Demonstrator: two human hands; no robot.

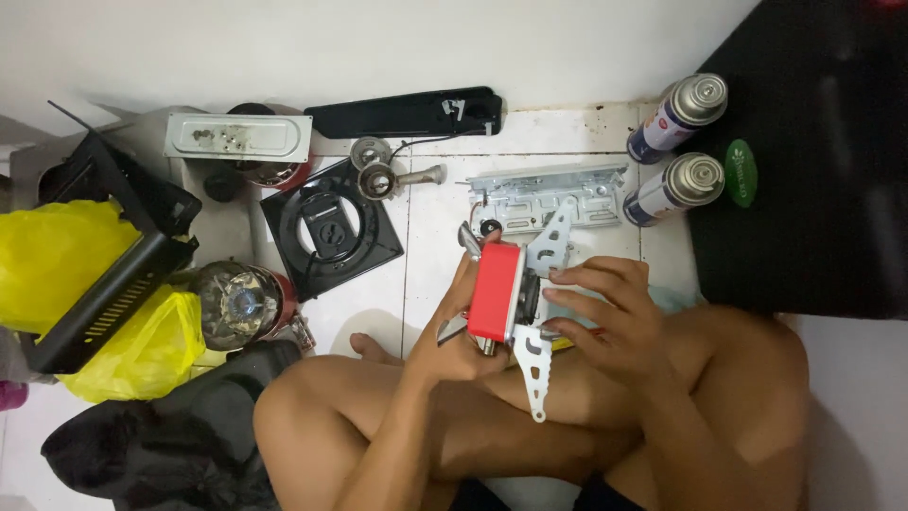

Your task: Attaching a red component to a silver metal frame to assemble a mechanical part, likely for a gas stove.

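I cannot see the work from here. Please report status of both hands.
Left hand and right hand both grip red box-shaped part with grey metal brackets. Held over crossed legs. Nothing obstructs it.

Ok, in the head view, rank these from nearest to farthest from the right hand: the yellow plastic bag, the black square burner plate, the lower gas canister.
From the right hand:
1. Lower gas canister, up and to the right by the black mat.
2. Black square burner plate, across to the left on the tiles.
3. Yellow plastic bag, at the far left edge.

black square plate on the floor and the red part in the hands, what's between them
In the head view, only bare white floor tile lies between the black square plate and the red part.
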